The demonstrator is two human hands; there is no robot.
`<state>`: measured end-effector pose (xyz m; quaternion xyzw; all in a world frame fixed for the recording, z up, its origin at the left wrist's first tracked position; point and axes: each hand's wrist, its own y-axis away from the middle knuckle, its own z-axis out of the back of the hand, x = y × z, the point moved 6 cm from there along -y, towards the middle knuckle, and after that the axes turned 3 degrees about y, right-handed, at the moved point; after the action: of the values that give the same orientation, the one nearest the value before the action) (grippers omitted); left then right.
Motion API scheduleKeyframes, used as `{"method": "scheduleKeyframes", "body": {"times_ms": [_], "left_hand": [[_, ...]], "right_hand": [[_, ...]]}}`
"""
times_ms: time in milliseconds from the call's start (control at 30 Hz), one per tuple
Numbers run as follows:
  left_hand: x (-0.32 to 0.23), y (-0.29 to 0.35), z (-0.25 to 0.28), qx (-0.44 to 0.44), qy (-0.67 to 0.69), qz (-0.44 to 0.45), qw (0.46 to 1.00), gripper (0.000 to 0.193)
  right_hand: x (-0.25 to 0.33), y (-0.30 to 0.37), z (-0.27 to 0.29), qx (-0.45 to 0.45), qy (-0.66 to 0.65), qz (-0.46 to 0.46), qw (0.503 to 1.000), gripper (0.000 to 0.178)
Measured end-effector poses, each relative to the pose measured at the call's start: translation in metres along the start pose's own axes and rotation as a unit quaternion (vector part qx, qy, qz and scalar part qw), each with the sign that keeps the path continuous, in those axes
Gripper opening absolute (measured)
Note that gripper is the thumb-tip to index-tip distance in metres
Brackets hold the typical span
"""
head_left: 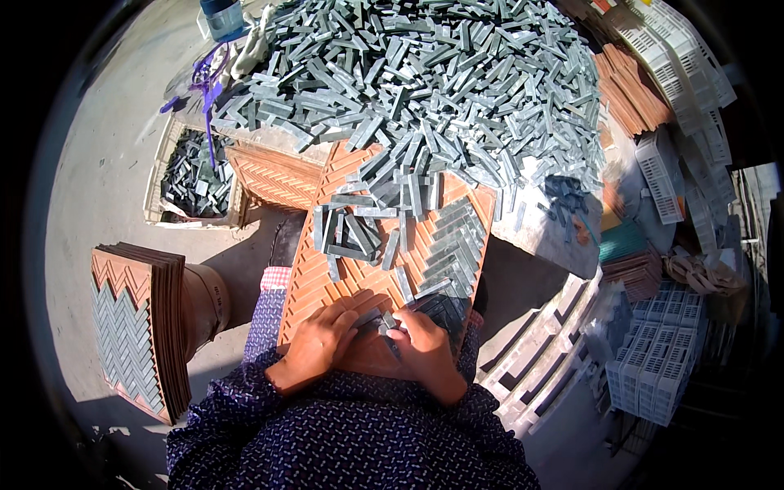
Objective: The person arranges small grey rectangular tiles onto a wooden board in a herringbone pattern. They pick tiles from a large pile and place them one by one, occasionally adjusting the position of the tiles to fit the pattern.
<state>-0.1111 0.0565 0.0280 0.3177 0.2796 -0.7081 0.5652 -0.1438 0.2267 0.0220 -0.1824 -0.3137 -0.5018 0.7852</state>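
Note:
An orange mold board (327, 273) with herringbone grooves lies across my lap. Grey stone strips (445, 253) sit in the grooves along its right side, in a zigzag pattern. Loose strips (351, 233) lie scattered over its upper part. Near the board's lower edge, my right hand (426, 347) pinches a short stone strip (386, 325) between thumb and fingers. My left hand (320, 336) rests on the board to the left, fingers curled, its fingertips against another stone strip (367, 318). Whether it grips that strip or only touches it is unclear.
A large heap of stone strips (441, 73) covers the table ahead. At left stand a crate of stone pieces (196, 175) and a stack of boards (139, 327), its top one filled with strips. A wooden pallet (535, 351) and white plastic crates (653, 351) are at right.

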Motion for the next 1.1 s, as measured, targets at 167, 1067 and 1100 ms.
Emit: {"method": "scheduleKeyframes", "body": {"times_ms": [167,1067,1100], "left_hand": [[-0.013,-0.007,0.007,-0.009,0.01,-0.024,1.0,0.032],[0.002,-0.003,-0.011,0.003,-0.015,-0.045,0.999,0.034],[0.001,-0.003,-0.01,0.009,-0.03,-0.055,0.998,0.034]], "right_hand": [[0.005,-0.003,0.009,-0.012,-0.03,0.021,0.999,0.03],[-0.013,-0.049,0.048,0.011,0.044,0.066,0.997,0.024],[-0.015,-0.048,0.046,0.017,0.046,0.06,0.997,0.022]]}}
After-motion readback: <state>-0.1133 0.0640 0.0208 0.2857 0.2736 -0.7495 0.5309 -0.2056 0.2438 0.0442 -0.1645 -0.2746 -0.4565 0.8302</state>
